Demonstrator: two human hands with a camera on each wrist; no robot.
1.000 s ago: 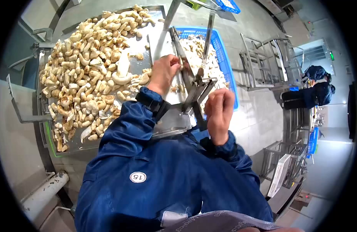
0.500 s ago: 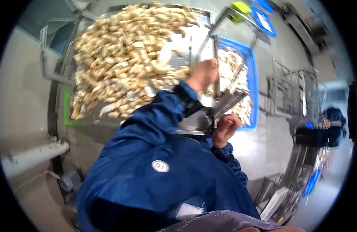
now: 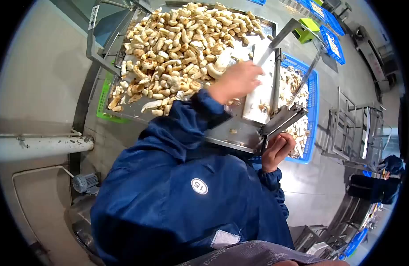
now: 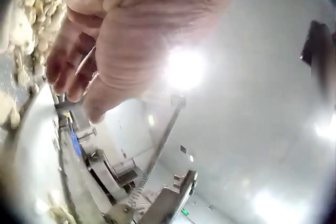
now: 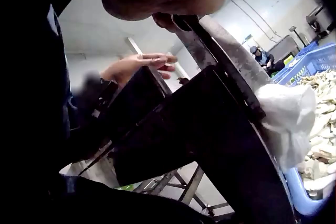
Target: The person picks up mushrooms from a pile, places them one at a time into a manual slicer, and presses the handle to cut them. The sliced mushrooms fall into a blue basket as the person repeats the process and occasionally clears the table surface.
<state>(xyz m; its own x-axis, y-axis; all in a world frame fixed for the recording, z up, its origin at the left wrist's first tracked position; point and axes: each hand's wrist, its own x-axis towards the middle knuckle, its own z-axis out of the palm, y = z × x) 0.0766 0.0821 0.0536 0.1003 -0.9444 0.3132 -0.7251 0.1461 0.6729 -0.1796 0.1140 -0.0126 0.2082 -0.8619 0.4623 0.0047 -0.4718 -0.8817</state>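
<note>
Steel tray (image 3: pixel 268 30) bears heaped mushrooms (image 3: pixel 182 48); the left hand (image 3: pixel 240 80), fingers loosely extended, visibly empty, hovers by the white board (image 3: pixel 258 99). Right hand (image 3: pixel 279 152) curls at the lever (image 3: pixel 284 119), grip unclear; keeping left fingertips clear looks safest.

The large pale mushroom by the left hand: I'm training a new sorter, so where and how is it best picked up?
Probably around the middle of its thick stem, the left hand pinching across its width from the white board side. The large pale mushroom is long and lies at the edge of the pile, with smaller pieces crowding its other side.
</note>
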